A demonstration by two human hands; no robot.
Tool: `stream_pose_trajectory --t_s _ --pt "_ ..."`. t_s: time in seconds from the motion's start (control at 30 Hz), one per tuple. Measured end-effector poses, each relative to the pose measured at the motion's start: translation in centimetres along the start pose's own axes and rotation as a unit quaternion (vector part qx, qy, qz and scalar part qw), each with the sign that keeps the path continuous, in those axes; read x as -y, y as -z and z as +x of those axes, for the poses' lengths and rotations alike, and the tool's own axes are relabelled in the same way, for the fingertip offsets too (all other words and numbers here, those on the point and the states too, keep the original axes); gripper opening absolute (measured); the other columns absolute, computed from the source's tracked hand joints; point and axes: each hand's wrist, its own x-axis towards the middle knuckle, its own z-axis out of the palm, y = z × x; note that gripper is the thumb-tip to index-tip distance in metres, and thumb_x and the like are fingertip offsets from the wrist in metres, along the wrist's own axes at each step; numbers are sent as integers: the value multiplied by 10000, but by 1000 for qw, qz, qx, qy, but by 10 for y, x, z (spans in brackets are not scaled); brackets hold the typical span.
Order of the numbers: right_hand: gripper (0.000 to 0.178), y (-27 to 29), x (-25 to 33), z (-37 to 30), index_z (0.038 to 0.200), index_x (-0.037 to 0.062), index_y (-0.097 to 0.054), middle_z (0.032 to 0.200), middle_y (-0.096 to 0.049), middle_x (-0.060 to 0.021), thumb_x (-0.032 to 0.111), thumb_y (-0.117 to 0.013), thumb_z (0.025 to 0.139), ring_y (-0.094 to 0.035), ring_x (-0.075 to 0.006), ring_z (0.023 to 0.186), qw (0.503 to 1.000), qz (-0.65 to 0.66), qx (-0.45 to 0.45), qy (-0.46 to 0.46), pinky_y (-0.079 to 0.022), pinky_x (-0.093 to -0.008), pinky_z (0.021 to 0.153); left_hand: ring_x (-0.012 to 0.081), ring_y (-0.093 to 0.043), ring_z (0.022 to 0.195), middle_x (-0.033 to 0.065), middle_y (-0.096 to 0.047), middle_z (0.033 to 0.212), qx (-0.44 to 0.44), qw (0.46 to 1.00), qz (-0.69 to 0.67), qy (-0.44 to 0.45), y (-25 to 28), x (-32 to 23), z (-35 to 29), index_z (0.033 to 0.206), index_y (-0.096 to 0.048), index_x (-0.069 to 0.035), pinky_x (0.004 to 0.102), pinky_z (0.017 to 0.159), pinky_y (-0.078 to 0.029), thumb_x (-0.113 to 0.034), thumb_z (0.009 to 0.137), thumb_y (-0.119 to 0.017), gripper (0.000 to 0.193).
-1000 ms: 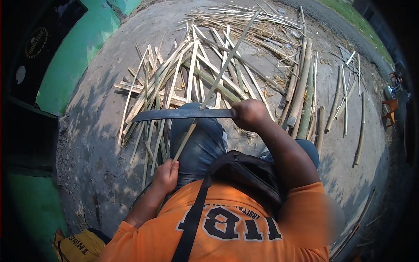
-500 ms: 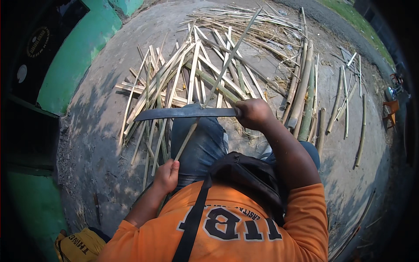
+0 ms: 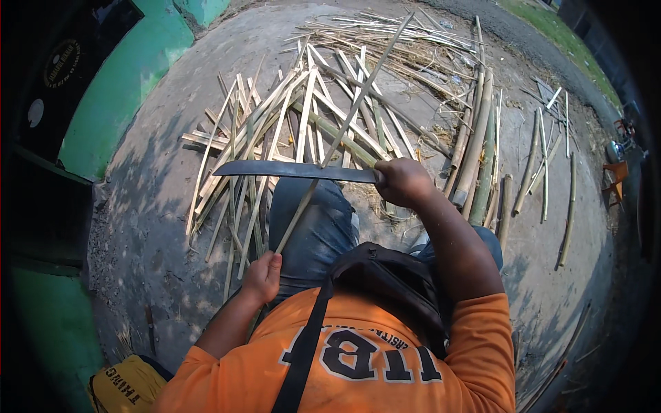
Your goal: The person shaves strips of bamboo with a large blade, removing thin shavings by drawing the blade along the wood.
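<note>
A: What do we see that has just changed?
B: Our knife (image 3: 275, 169) has tipped a little. A moment ago it lay almost level; now its point, out to the left of our right hand (image 3: 406, 182), has swung slightly farther from the body. It crosses the stick (image 3: 297, 215) a touch farther from our left hand (image 3: 263, 275), which has hardly moved.
A: And what does that mean for our work?
B: We'd judge that the right hand is working the blade along the stick while the left steadies it. We can't tell whether the edge is biting.
A: How are our hands set?
B: The left is curled around the stick's near end, thumb laid along it. The right is closed in a fist around the knife's handle. We have them well apart.
A: Where does the stick lie, and how does it look to us?
B: It slants from the left hand over the bent leg (image 3: 323, 227), beneath the blade and away past the right hand, above the strips (image 3: 306, 113) heaped beyond both hands. It's long, thin and nearly straight, yellowish tan near the left hand and duller, greyer past the blade.
</note>
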Motion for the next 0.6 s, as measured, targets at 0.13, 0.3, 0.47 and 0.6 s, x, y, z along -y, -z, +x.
stream_pose_trajectory --t_s 0.13,0.3,0.47,0.6 --pt "178 14 11 -1 851 74 -662 730 -655 -197 233 -610 910 -677 -423 724 1000 -14 14 -7 -543 -543 683 536 -611 748 263 -576 697 3 1000 -12 1 0 1 -2 885 -539 -10 515 616 -442 -504 1111 -404 559" --pt "211 27 16 -2 871 70 -684 786 -688 -200 253 -595 924 -697 -415 778 998 -20 50 -37 -558 -538 733 501 -605 691 247 -565 684 3 1000 -7 -4 -1 2 -1 883 -532 7 488 613 -441 -503 1114 -400 575" --pt "253 19 10 -4 876 53 -695 852 -712 -227 292 -630 927 -689 -423 856 949 200 239 -50 -539 -518 824 473 -622 698 243 -569 693 12 1000 -17 1 -1 2 1 897 -548 6 475 618 -443 -501 1115 -399 571" --pt "227 20 21 -2 907 87 -720 876 -733 -178 291 -620 914 -715 -403 854 989 38 141 -2 -564 -512 795 488 -620 711 248 -570 698 9 1000 -19 7 -1 -1 0 902 -555 4 482 624 -448 -499 1114 -402 567"
